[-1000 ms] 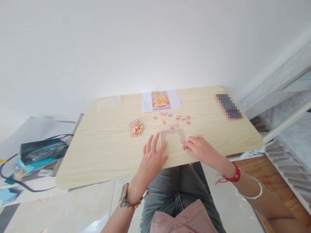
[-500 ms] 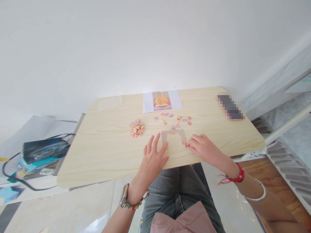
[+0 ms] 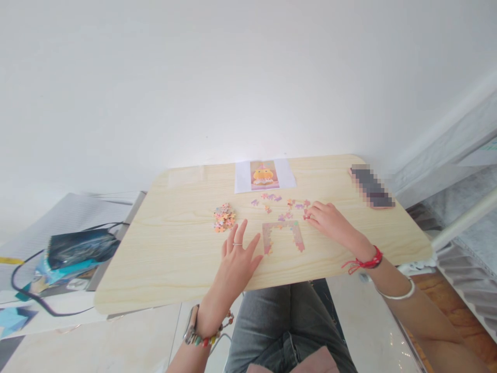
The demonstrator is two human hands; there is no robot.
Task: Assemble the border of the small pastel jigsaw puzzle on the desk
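Observation:
A partly joined puzzle frame (image 3: 283,234), shaped like an arch, lies on the pale wooden table (image 3: 174,248). My left hand (image 3: 237,257) rests flat with fingers spread just left of the frame. My right hand (image 3: 328,220) reaches to the loose pieces (image 3: 285,204) beyond the frame, its fingertips on a small piece at the right end of that scatter. A heap of pieces (image 3: 224,217) sits left of centre. A reference picture (image 3: 264,175) of a yellow figure lies at the table's far edge.
A phone (image 3: 370,185) lies at the table's far right. A dark bag (image 3: 77,247) with a cord sits on a low surface to the left. A white wall stands behind the table, a white rail and bedding to the right.
My right hand has left the frame's right leg and moved forward to the scattered pieces. My left hand drew slightly back from the frame. The camera tilted up a little.

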